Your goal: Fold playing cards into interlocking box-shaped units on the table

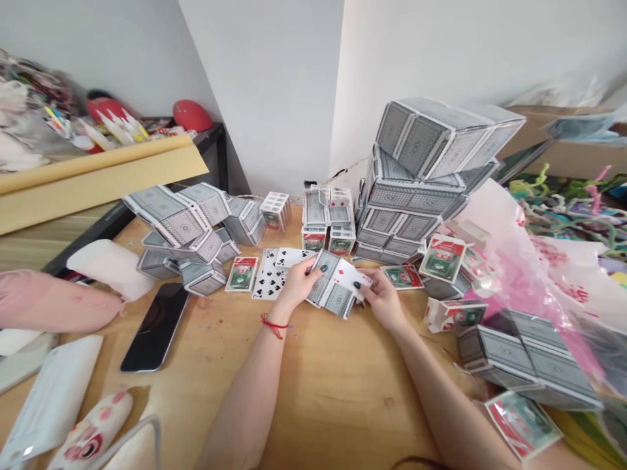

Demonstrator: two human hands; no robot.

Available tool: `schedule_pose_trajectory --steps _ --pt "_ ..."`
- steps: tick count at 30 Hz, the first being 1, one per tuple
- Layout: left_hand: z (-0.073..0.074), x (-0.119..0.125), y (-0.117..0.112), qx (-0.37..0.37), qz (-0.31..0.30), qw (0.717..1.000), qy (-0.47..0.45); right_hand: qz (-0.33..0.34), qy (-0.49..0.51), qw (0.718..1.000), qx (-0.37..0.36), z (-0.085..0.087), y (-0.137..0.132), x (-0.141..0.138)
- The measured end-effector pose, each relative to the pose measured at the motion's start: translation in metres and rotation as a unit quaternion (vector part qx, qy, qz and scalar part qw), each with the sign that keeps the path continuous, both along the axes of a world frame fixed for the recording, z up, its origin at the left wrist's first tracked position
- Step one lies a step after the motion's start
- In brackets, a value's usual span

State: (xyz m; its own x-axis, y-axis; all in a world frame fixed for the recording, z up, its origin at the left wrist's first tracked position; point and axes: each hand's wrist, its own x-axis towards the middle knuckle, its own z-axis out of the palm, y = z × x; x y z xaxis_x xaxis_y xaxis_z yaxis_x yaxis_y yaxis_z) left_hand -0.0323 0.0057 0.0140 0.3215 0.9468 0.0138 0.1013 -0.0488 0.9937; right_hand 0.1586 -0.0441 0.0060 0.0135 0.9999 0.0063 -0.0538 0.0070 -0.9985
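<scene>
Between my two hands, just above the wooden table (337, 385), are several joined or overlapping playing cards (326, 281), mostly with grey patterned backs up and a red diamond face showing. My left hand (298, 282) grips their left side, thumb on top. At the right edge, my right hand (385, 297) pinches the white card with the red diamonds; its far fingers are partly hidden. Behind my left hand lie face-up spade cards (267, 277), beside a red and green card box (241, 274). Another card box (402, 277) lies beyond my right hand.
Tall stacks of blocks built from cards (411, 189) rise at the back right, with lower ones (186, 222) at the left. Card boxes (327, 222) stand at the centre back. A phone (155, 326) lies left; plastic wrapping (548, 261) and another card block (529, 356) are right.
</scene>
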Motion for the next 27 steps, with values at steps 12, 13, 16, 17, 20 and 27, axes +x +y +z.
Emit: schedule_pose_trajectory --steps 12,13,16,17,20,27 --pt "0.0 0.004 -0.004 0.038 -0.032 0.998 0.049 -0.019 -0.037 0.999 -0.031 -0.003 0.001 0.004" --pt "0.0 0.004 -0.004 0.042 -0.032 0.997 0.052 -0.023 -0.038 0.999 -0.031 -0.003 0.001 0.004" --pt "0.0 0.006 -0.006 0.046 -0.033 0.997 0.059 -0.035 -0.042 0.998 -0.031 -0.004 0.002 0.005" --pt "0.0 0.006 -0.006 0.046 -0.031 0.997 0.06 -0.039 -0.041 0.998 -0.031 -0.005 0.002 0.005" --pt "0.0 0.007 -0.007 0.043 -0.031 0.996 0.071 -0.045 -0.034 0.998 -0.035 -0.007 0.002 0.005" --pt "0.001 0.009 -0.008 0.032 -0.017 0.995 0.091 -0.055 -0.026 0.997 -0.042 -0.01 0.002 0.005"
